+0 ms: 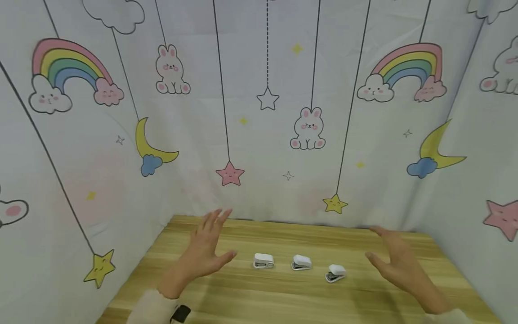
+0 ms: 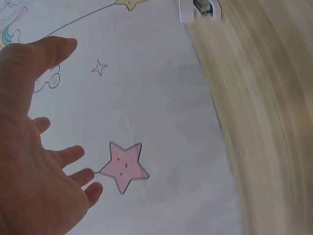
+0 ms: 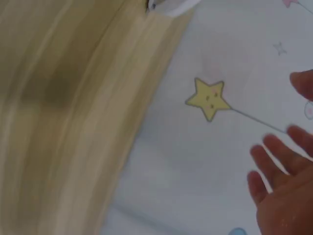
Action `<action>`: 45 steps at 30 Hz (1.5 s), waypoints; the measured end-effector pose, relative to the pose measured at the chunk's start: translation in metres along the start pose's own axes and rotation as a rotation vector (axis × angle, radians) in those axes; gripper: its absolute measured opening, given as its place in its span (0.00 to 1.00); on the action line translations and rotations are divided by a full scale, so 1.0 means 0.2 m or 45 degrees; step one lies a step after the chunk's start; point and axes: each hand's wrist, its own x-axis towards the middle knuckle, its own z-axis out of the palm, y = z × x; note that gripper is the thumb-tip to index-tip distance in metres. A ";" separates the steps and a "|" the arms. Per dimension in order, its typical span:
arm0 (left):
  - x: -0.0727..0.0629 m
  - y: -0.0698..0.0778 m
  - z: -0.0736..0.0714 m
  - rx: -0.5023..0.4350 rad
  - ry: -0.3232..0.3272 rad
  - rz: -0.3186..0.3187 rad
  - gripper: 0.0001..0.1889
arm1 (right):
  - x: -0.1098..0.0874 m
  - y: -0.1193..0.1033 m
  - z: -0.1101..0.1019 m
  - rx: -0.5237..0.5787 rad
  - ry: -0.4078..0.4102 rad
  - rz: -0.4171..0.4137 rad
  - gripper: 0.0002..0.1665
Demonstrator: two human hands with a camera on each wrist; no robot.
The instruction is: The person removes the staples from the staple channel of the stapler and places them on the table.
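Three small white staplers lie in a row on the wooden table: a left stapler (image 1: 263, 260), a middle stapler (image 1: 301, 262) and a right stapler (image 1: 335, 273). My left hand (image 1: 206, 252) hovers to the left of the row, fingers spread and thumb apart, holding nothing. On the other side, my right hand (image 1: 400, 263) is raised to the right of the row, also holding nothing. Part of a white stapler (image 2: 199, 10) shows at the top of the left wrist view. A white stapler edge (image 3: 173, 7) is cut off at the top of the right wrist view.
The wood-grain table (image 1: 243, 297) meets a white cloth backdrop (image 1: 267, 193) at its back and sides. Rainbows, stars, moons and rabbits are printed on the cloth. A dark watch (image 1: 180, 313) sits at the left sleeve.
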 end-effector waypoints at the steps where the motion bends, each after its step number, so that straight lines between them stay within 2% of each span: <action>1: 0.01 0.03 0.03 -0.072 -0.013 0.022 0.51 | -0.01 0.00 0.04 0.034 -0.040 -0.001 0.37; 3: 0.02 0.10 0.11 -0.222 -0.056 0.056 0.45 | -0.03 -0.01 0.11 0.094 -0.127 0.005 0.29; 5: 0.04 0.18 0.19 -0.380 -0.143 0.034 0.41 | -0.05 -0.02 0.19 0.148 -0.199 -0.005 0.23; 8: 0.06 0.31 0.33 -0.591 -0.279 -0.018 0.36 | -0.06 -0.04 0.29 0.227 -0.251 -0.049 0.21; 11: 0.09 0.44 0.48 -0.732 -0.370 -0.061 0.32 | -0.05 -0.06 0.35 0.268 -0.295 -0.097 0.22; 14: 0.14 0.55 0.62 -0.799 -0.420 -0.099 0.29 | -0.03 -0.08 0.38 0.314 -0.376 -0.077 0.21; 16: 0.17 0.60 0.70 -0.783 -0.454 -0.099 0.27 | -0.02 -0.09 0.39 0.349 -0.425 -0.062 0.19; 21: 0.23 0.70 0.84 -0.753 -0.505 -0.096 0.26 | -0.01 -0.10 0.41 0.429 -0.468 -0.044 0.19; 25: 0.26 0.76 0.95 -0.815 -0.449 -0.182 0.24 | -0.02 -0.10 0.42 0.449 -0.463 0.030 0.21; 29: 0.27 0.81 1.06 -0.799 -0.310 -0.234 0.15 | -0.03 -0.09 0.42 0.447 -0.431 0.070 0.22; 32: 0.28 0.84 1.12 -0.796 -0.207 -0.251 0.09 | -0.05 -0.09 0.42 0.449 -0.399 0.084 0.23; 37: 0.28 0.86 1.16 -0.760 -0.107 -0.252 0.07 | -0.08 -0.10 0.44 0.442 -0.345 0.105 0.23; 45: 0.30 0.85 1.19 -0.674 -0.083 -0.242 0.07 | -0.08 -0.11 0.45 0.337 -0.156 0.113 0.25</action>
